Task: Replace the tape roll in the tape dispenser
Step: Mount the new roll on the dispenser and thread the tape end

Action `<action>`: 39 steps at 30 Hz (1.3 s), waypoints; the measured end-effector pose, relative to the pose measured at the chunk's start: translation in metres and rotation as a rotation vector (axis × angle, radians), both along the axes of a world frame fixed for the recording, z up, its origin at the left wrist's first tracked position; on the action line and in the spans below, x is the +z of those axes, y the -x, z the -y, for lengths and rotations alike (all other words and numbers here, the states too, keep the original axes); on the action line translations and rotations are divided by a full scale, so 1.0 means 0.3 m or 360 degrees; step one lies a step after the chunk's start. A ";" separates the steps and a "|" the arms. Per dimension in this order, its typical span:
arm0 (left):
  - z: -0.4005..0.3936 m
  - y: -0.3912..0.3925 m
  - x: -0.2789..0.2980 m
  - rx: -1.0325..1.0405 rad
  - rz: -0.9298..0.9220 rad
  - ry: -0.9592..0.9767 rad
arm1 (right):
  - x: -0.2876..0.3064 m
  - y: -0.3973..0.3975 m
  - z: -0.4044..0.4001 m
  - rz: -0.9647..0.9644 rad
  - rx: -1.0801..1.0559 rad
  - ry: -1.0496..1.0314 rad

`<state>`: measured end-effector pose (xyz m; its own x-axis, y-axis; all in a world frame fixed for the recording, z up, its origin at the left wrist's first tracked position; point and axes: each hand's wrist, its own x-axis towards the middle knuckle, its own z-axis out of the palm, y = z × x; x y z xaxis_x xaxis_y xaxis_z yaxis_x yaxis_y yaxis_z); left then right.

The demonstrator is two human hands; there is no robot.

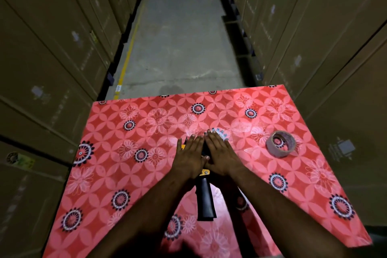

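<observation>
A tape dispenser with a black handle (204,199) and yellow body lies on the red patterned table (129,174), handle pointing toward me. My left hand (189,158) and my right hand (219,154) lie flat side by side over its head, fingers stretched out, covering most of the yellow part. Whether either hand grips it is hidden. A clear tape roll (281,143) rests on the table to the right, apart from both hands.
Tall stacks of cardboard boxes (52,58) line both sides of a narrow concrete aisle (178,37) beyond the table's far edge. A yellow floor line (127,60) runs along the left stack.
</observation>
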<state>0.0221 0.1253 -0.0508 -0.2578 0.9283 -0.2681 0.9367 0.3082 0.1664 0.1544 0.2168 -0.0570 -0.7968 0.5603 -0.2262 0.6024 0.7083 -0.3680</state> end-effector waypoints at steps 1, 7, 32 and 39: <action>-0.002 -0.002 0.001 0.0017 0.0008 0.0011 | 0.003 -0.002 -0.002 -0.0017 0.0002 0.0001; 0.003 0.024 0.036 0.0072 0.0351 -0.0108 | 0.043 -0.007 -0.020 0.0143 0.0075 0.0028; 0.378 0.009 0.008 0.0385 0.0716 -0.0797 | 0.015 -0.054 0.440 -0.0423 -0.0705 0.0445; 0.434 -0.002 -0.026 0.0396 0.0813 -0.0833 | 0.018 -0.058 0.418 -0.0435 -0.0634 0.0565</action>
